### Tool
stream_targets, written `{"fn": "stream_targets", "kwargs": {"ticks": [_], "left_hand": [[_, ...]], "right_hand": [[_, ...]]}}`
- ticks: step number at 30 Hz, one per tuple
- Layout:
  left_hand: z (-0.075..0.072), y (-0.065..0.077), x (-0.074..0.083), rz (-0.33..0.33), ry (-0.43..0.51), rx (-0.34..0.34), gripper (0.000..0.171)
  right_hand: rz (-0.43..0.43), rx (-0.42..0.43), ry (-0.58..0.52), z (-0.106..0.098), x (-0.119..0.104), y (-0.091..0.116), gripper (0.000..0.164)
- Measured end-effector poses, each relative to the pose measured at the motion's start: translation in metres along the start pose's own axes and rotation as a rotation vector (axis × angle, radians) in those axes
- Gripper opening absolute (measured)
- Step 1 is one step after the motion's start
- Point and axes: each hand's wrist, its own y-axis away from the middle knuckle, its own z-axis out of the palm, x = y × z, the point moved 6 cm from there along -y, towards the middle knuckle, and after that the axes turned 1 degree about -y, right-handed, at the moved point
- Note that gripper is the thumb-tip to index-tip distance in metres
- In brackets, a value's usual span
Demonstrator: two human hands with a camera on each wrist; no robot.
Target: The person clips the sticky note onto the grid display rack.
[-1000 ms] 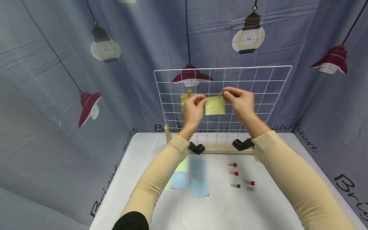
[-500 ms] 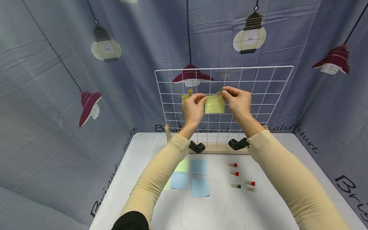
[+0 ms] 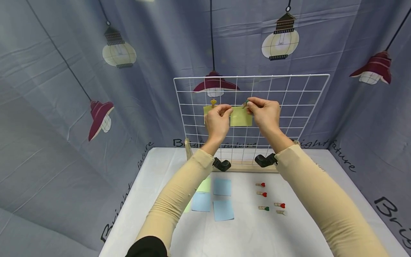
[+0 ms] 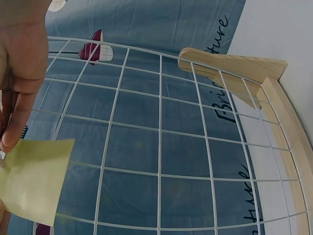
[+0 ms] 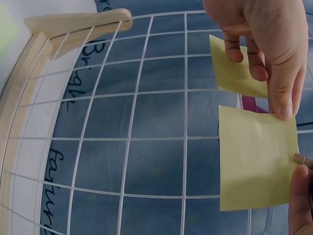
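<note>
A yellow sticky note [image 3: 240,117] lies against the white wire grid [image 3: 290,116]. My left hand [image 3: 217,123] pinches its upper left corner between thumb and fingertip, as the right wrist view shows. At the note's top edge my right hand [image 3: 268,114] pinches a small wooden clothespin [image 5: 303,160] with a green heart, its tip over the paper. Partly behind my left hand, a second yellow sticky note [image 5: 234,73] hangs on the grid under a clothespin with a yellow heart [image 3: 213,102].
Blue sticky notes [image 3: 223,210] and light green ones [image 3: 204,185] lie on the white table [image 3: 247,239], partly under my left sleeve. To their right are several clothespins, red-hearted [image 3: 263,194] and green-hearted [image 3: 266,208]. A wooden base [image 3: 244,167] supports the grid.
My right hand has shifted slightly left along the note's top edge with the clothespin. The left hand keeps its pinch on the corner, nearly still.
</note>
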Motion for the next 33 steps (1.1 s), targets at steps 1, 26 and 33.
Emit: {"fn": "stream_targets", "kwargs": {"ticks": [1, 26, 33], "left_hand": [[0.0, 0.0, 0.0, 0.0, -0.005, 0.0, 0.01], [0.002, -0.001, 0.003, -0.006, 0.0, -0.014, 0.011], [0.004, -0.001, 0.005, -0.006, 0.005, -0.009, 0.011]], "right_hand": [[0.001, -0.008, 0.0, 0.0, -0.001, 0.0, 0.027], [-0.041, -0.088, 0.172, 0.008, -0.011, 0.003, 0.029], [-0.047, -0.088, 0.115, 0.009, -0.009, 0.003, 0.03]]}}
